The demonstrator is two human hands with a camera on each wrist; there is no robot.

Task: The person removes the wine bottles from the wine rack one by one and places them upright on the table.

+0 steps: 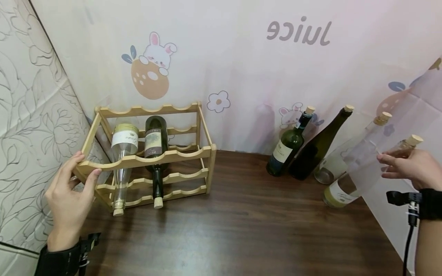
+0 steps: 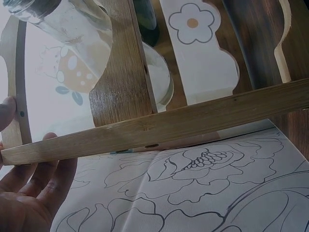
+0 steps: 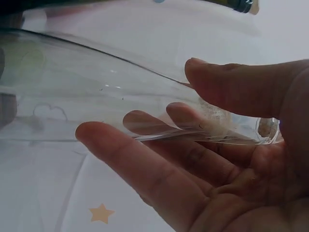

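Note:
My left hand (image 1: 70, 193) grips the near left top corner of a wooden wine rack (image 1: 179, 155), thumb on the front rail and fingers at the side rail. On the rack's top tier lie a clear bottle (image 1: 125, 143) and a dark green bottle (image 1: 155, 142), corked necks toward me. At the far right, my right hand (image 1: 411, 166) holds a corked clear glass bottle (image 1: 342, 191) near its neck. In the right wrist view the thumb touches one side of this bottle (image 3: 96, 87); some fingers show through the glass. It leans on the table, base toward the left.
Beside the held bottle stand another corked clear bottle (image 1: 328, 170), a tall dark bottle (image 1: 312, 153) and a green bottle (image 1: 288, 147) with a white and blue label. A printed curtain (image 1: 238, 50) hangs behind the brown wooden table (image 1: 241, 230).

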